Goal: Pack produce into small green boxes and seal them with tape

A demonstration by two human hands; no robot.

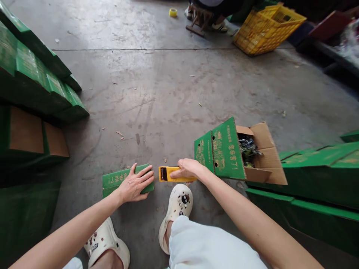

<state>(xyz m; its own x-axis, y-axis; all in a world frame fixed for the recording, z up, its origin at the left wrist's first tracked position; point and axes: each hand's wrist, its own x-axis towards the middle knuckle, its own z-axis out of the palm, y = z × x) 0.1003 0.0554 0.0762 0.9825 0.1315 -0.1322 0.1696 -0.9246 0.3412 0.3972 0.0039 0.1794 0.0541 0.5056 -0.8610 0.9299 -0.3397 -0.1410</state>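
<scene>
On the grey concrete floor, toward its near edge, both of the person's hands are down low in front of a pair of white clogs. The left hand lies palm down over the right end of a narrow green cardboard piece with pale lettering, its fingers stretched out and slightly apart rather than closed around it. Just beside that end, the right hand is closed on a long yellow object with a dark panel at its left end; the fingers and palm hide most of the rest. Farther right, next to the right wrist, an open green carton has its mouth toward the floor's right edge, brown flaps spread, with dark, shiny contents too small to make out. Along the floor's left edge rises a stack of green cartons, and more green boxes stand by its right edge. Near the far edge sits another person on a small stool, with a yellow roll of tape to the left and a tilted yellow crate toward the far right corner.
</scene>
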